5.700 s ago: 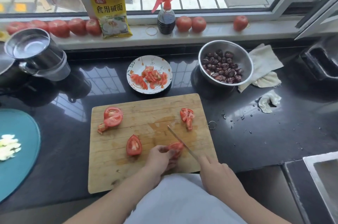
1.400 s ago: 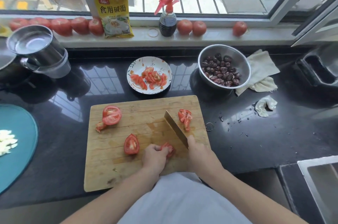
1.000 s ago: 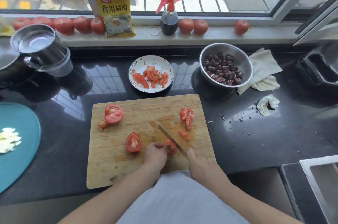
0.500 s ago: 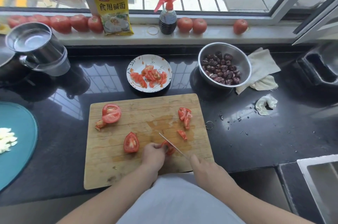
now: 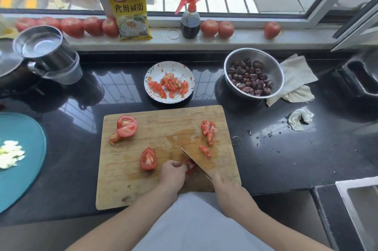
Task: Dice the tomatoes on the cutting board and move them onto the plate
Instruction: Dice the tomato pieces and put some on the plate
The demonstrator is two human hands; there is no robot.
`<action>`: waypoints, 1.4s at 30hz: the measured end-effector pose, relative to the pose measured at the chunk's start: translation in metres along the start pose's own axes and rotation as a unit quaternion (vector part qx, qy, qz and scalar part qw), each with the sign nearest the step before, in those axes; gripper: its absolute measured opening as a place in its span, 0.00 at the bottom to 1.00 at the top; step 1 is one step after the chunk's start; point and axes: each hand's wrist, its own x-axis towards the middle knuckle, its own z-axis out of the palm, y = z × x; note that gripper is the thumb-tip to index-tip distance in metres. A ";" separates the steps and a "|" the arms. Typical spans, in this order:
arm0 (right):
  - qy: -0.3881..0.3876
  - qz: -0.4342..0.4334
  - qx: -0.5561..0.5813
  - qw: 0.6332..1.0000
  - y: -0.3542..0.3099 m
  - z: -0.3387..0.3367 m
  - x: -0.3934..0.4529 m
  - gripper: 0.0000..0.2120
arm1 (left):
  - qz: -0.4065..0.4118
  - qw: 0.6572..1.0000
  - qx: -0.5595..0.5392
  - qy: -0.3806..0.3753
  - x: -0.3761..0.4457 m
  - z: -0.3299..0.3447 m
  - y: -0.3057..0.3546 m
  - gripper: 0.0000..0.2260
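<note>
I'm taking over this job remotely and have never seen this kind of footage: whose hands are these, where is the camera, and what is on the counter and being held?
There is no machine here. A person works with bare hands, and the single wide-angle camera sits on their head, looking forward and down.

The left hand holds a tomato piece steady on the wooden cutting board. The right hand grips a knife, its blade against that piece.

Also on the board: a tomato wedge, a larger cut tomato at the far left, and small cut pieces on the right. Behind the board, the patterned plate already has tomato slices on it. To its right is a steel bowl of dark dried fruit. Whole tomatoes line the windowsill.
</note>
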 end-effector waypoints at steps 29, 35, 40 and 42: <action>0.206 -0.073 -0.054 0.974 -0.004 0.002 0.004 0.09 | -0.019 1.000 -0.019 -0.009 0.000 0.004 0.005 0.10; 0.170 -0.062 -0.053 0.982 -0.002 -0.015 -0.010 0.12 | -0.017 1.000 -0.002 -0.010 0.004 0.005 0.000 0.12; 0.104 -0.024 -0.063 0.992 -0.007 -0.007 -0.003 0.30 | -0.020 1.000 -0.014 -0.010 0.005 0.006 0.000 0.15; 0.104 -0.024 -0.042 0.993 -0.024 -0.005 0.020 0.16 | -0.015 1.000 -0.012 0.007 -0.001 0.005 0.006 0.09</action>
